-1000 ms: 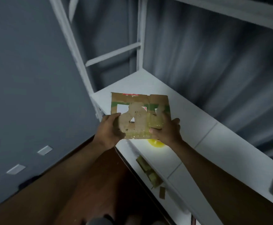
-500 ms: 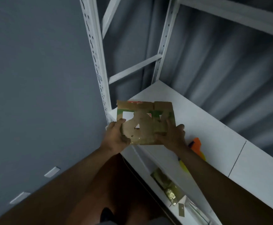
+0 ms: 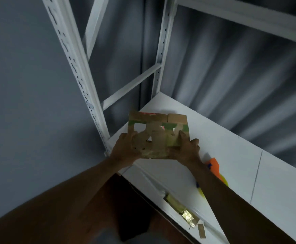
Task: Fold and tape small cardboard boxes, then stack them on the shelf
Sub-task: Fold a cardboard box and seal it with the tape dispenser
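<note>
Up at the corner of the white shelf, both hands hold a small cardboard box between them. Its brown face carries green, white and red print, partly covered by torn paper or tape. The left hand grips the box's left side, thumb curled onto the front face and the other fingers behind it. The right hand grips the lower right corner, fingers spread and bent over the front and side. Whether the bottom edge touches the shelf board cannot be told, since the hands cover it; the box stands upright just above or at the board's front left corner, beside the slotted white upright post. On the board to the right, partly behind the right forearm, lies an orange and yellow object with a bit of blue. Lower down, on a level beneath the front rail, sits a flattened piece of glossy cardboard
</note>
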